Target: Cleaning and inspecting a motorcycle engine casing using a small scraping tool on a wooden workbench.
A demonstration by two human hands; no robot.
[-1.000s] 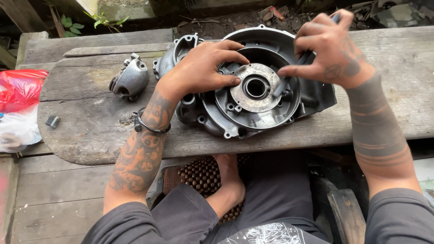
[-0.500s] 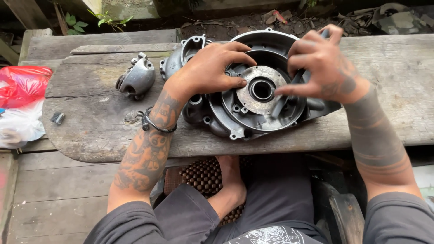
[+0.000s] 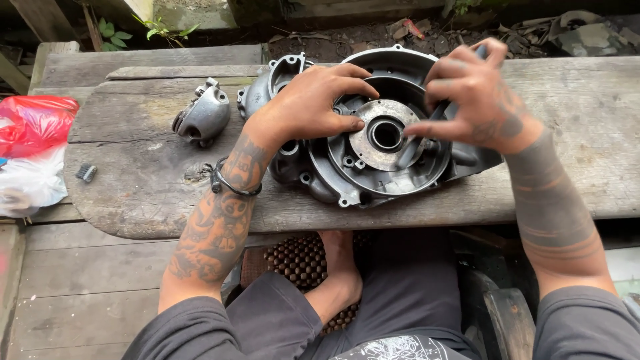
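A dark metal engine case half (image 3: 373,170) lies flat on a worn wooden plank (image 3: 133,193). At its centre sits a rusty round flange with a hole (image 3: 385,135). My left hand (image 3: 310,107) rests on the case's left side, fingertips touching the flange rim. My right hand (image 3: 470,93) grips a dark slim tool (image 3: 445,110) whose tip presses into the case just right of the flange. The tool's top end sticks out above my fingers.
A small grey metal cover (image 3: 203,117) lies left of the case on the plank. A tiny dark part (image 3: 85,173) sits near the plank's left end. Red and white plastic bags (image 3: 30,150) lie at far left. My bare foot (image 3: 340,273) rests below on a beaded mat.
The view shifted slightly, so the case sits a little further right. My right hand lowered the tool closer to the flange. The left hand stays on the case.
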